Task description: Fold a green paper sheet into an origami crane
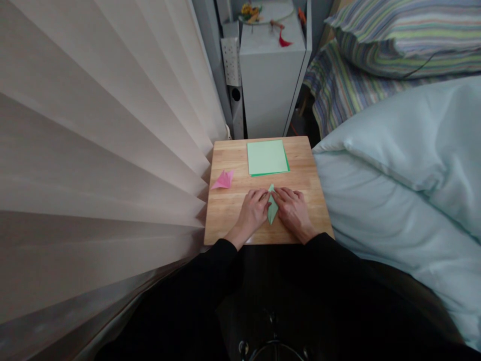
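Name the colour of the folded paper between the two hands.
The folded paper is pale green; it shows in the head view.

The folded paper (272,213) is on the near half of the surface (221,220), between the left hand (256,206) and the right hand (292,206). Beyond it lies a paper stack (267,157); far left, a paper figure (224,180). A curtain (112,140) is left of the surface, a quilt (376,185) right, a cabinet (268,90) behind.

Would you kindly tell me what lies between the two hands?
In the head view, folded green paper lies between the left hand and right hand.
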The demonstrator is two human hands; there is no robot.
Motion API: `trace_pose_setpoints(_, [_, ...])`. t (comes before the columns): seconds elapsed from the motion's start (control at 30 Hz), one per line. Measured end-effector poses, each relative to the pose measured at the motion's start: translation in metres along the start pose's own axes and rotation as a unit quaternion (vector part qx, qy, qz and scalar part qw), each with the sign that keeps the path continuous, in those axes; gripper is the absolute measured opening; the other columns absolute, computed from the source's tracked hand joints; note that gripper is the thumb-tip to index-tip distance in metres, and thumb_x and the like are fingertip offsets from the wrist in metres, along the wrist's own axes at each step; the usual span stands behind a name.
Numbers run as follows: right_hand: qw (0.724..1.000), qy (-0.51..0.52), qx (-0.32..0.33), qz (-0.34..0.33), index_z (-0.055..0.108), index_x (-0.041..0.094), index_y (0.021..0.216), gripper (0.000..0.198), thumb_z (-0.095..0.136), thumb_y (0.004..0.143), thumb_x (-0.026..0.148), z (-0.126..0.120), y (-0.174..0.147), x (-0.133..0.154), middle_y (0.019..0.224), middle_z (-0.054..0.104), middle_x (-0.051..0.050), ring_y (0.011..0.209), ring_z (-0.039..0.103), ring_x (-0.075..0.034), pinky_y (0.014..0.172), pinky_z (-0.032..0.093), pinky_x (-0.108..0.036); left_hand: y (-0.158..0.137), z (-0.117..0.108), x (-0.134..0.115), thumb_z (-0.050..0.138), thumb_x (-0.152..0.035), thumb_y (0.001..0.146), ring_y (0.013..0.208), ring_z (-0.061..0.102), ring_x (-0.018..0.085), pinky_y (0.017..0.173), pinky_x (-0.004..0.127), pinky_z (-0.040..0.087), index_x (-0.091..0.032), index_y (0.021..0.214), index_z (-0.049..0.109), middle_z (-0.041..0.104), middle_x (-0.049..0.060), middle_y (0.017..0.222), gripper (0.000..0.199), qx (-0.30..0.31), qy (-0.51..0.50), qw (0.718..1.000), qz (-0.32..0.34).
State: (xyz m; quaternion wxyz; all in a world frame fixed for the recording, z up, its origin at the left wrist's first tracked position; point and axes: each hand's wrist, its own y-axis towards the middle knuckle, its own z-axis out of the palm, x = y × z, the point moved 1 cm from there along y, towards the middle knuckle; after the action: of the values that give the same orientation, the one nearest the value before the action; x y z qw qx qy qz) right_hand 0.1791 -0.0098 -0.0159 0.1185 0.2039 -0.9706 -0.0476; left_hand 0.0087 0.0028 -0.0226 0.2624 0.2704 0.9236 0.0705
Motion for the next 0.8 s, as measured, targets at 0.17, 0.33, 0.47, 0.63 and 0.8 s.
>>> trace_pose_setpoints(0.17, [1.0,-0.002,0.007,0.007,0.064,0.014,0.137,0.039,0.047,0.102,0.011,-0.002,0.001,0.003,0.146,0.065,-0.014,0.13,0.054,-0.028,0.1,0.032,-0.044,-0.002,-0.001,0.001,0.052,-0.017,0.101,0.114,0.058,0.028,0.101,0.047,0.054,-0.016,0.127,0.071,0.069,0.014,0.129,0.032,0.002,0.007,1.0,0.016])
trace_pose_setpoints(0.33, [1.0,-0.005,0.003,0.01,0.063,0.015,0.137,0.038,0.046,0.103,0.013,-0.002,0.002,0.004,0.146,0.065,-0.014,0.128,0.055,-0.028,0.1,0.032,-0.044,-0.002,0.0,0.002,0.053,-0.018,0.101,0.112,0.058,0.028,0.099,0.046,0.054,-0.013,0.127,0.071,0.07,0.014,0.129,0.032,0.003,0.016,1.0,0.021])
trace_pose_setpoints(0.47, [1.0,-0.018,0.007,0.016,0.057,0.013,0.144,0.043,0.045,0.103,0.013,0.0,0.003,0.007,0.149,0.062,-0.016,0.128,0.053,-0.03,0.1,0.033,-0.046,0.0,0.0,0.002,0.053,-0.017,0.101,0.112,0.058,0.028,0.1,0.046,0.054,-0.014,0.126,0.071,0.071,0.014,0.126,0.031,0.006,0.007,1.0,0.015])
trace_pose_setpoints(0.63, [0.999,-0.027,0.01,0.024,0.053,0.014,0.149,0.046,0.041,0.104,0.014,-0.001,0.004,0.012,0.15,0.061,-0.018,0.127,0.053,-0.031,0.097,0.035,-0.047,0.001,-0.001,0.0,0.052,-0.017,0.101,0.111,0.059,0.028,0.098,0.046,0.054,-0.015,0.126,0.07,0.07,0.013,0.125,0.031,0.014,0.009,1.0,0.015])
trace_pose_setpoints(0.8, [0.999,-0.036,0.012,0.027,0.054,0.013,0.148,0.045,0.039,0.106,0.015,-0.001,0.005,0.013,0.149,0.061,-0.018,0.127,0.053,-0.032,0.096,0.035,-0.047,0.001,-0.002,-0.001,0.052,-0.016,0.101,0.111,0.057,0.028,0.096,0.045,0.054,-0.014,0.126,0.07,0.07,0.013,0.125,0.031,0.027,0.025,0.999,0.017])
